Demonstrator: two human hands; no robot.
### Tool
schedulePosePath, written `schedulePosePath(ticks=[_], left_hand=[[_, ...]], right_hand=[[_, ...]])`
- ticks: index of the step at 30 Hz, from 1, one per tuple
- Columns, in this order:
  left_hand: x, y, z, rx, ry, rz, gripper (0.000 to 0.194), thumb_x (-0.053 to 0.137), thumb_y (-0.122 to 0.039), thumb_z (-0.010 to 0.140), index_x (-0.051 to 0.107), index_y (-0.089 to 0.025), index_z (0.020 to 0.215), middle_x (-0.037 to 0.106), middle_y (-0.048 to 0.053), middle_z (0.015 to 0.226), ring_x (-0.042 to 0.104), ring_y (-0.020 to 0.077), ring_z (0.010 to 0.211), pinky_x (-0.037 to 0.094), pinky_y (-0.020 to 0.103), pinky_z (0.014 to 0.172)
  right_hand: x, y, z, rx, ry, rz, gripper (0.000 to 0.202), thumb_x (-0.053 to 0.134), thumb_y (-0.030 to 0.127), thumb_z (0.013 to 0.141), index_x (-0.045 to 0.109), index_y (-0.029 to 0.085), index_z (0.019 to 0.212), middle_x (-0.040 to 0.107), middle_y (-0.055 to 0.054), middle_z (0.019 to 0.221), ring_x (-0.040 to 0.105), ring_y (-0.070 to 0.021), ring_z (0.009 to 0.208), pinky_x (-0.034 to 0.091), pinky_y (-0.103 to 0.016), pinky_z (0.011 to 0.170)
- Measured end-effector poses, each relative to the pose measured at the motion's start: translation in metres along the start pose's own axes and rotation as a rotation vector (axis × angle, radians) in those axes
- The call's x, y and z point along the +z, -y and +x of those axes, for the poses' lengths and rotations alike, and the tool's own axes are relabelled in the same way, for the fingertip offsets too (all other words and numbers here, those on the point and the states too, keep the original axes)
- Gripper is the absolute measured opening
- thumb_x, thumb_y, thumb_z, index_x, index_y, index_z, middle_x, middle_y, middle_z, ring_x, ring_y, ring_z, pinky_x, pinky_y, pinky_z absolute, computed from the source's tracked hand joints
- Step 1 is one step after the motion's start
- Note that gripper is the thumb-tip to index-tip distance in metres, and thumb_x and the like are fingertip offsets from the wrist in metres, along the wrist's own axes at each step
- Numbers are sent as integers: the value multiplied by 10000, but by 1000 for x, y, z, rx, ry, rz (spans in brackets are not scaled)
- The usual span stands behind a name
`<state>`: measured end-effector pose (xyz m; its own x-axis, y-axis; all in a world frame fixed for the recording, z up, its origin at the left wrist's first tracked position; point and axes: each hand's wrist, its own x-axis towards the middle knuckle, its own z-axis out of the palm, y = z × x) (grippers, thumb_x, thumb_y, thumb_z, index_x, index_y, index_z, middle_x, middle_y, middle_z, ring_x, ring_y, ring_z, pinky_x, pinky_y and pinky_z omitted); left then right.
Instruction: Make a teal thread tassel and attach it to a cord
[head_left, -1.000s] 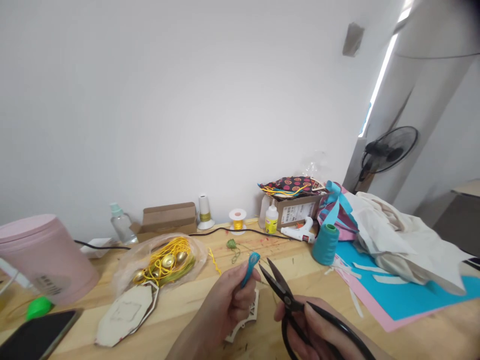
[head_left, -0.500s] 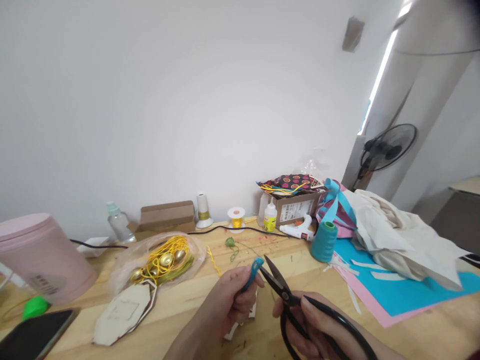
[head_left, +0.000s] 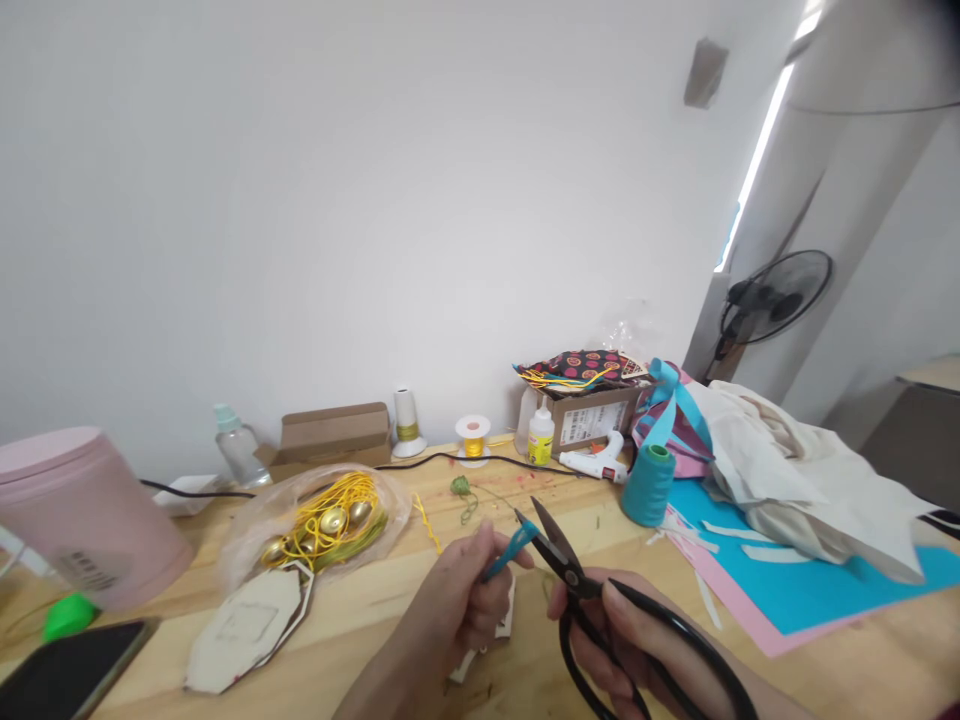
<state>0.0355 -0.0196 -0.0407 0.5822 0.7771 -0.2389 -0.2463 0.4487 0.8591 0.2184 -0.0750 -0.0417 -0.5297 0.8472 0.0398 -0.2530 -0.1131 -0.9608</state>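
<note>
Between the thumb and fingers of my left hand [head_left: 469, 590] is a small blue strip [head_left: 517, 545], its far end sticking out to the right. I cannot make out whether it is felt or paper. My right hand [head_left: 622, 635] grips black-handled scissors [head_left: 572, 578] with the blades parted. One blade tip lies at the strip's end, the other stands free beyond it. Below my left hand, pale cut pieces [head_left: 504, 622] lie on the wooden table [head_left: 405, 610], partly hidden by the hand.
Left are a pink bin [head_left: 94, 520], a phone [head_left: 71, 670], octagonal cream pieces [head_left: 244, 625] and a bag of yellow cord and bells [head_left: 330, 515]. Behind stand a glue bottle [head_left: 541, 435] and a hot glue gun [head_left: 596, 460]. Right are a teal thread cone [head_left: 649, 487] and blue sheets [head_left: 810, 590].
The scissors have moved slightly, and one blade tip now crosses the blue strip's end. The strip has tilted lower to the right in my left fingers.
</note>
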Motion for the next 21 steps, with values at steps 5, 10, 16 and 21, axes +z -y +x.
schedulePosePath(ticks=[5,10,16,21], left_hand=[[3,-1,0,88,-72,28,418,601,-538,601,556,-133,694,194,-129,354,87,7,316,50,147,289],[7,1,1,119,-101,143,423,597,-546,596,559,-125,620,202,-127,315,95,4,293,63,151,288],[12,0,-1,79,-87,164,414,577,-535,622,545,-128,554,193,-124,314,96,6,290,58,155,288],[11,-1,-4,82,-81,133,397,579,-507,638,534,-128,527,190,-123,311,86,3,288,47,158,288]], right_hand=[[1,-4,1,-4,-91,103,448,328,515,833,479,124,992,399,41,528,332,-46,384,306,-145,347],[8,2,-1,10,-152,180,423,391,526,803,494,136,929,375,48,533,292,-37,390,270,-130,328],[14,-1,-9,37,-286,145,406,399,529,801,472,150,927,344,68,508,221,-20,358,166,-125,297],[11,-7,-16,56,-350,55,435,424,558,773,471,149,911,322,82,450,234,-20,340,132,-133,301]])
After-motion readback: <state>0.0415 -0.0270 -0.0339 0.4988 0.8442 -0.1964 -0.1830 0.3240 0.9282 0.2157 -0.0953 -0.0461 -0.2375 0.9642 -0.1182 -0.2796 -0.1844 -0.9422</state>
